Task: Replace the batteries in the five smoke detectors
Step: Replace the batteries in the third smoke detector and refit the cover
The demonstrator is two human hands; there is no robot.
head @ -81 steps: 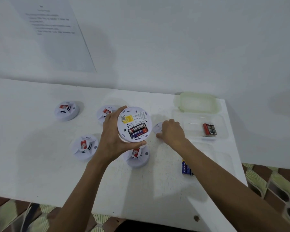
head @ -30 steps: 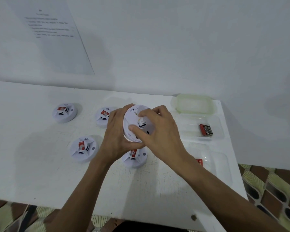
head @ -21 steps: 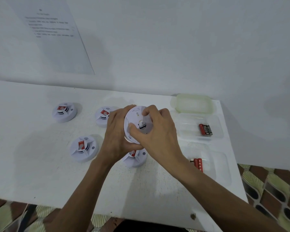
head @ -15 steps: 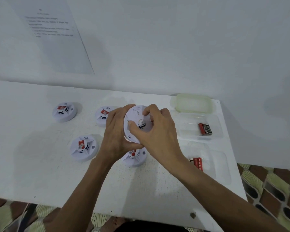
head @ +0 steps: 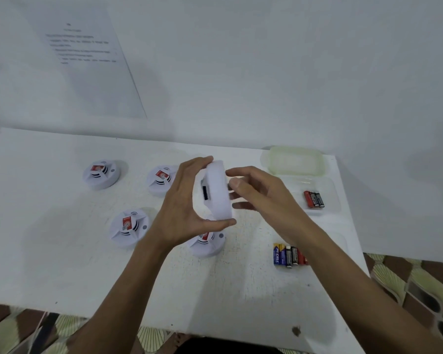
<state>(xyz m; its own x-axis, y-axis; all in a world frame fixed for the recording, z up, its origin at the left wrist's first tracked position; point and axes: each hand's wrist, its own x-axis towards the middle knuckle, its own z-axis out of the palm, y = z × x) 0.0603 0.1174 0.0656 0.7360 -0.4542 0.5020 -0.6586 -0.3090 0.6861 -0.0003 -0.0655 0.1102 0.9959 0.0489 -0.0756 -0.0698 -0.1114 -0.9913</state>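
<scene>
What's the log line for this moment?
left hand: grips smoke detector on edge | right hand: open beside it | table: four more detectors

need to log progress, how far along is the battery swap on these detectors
Done: unclear; four detectors sit face up on the table, insides hidden. In hand: the left hand grips a fifth detector on edge, right hand open beside it. Left: likely several, since batteries lie in the clear tray and loose on the table.

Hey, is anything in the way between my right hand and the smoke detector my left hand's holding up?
Nothing visible. The left hand grips the smoke detector on edge above the table; the open right hand is right beside it, with no object between them.
</scene>
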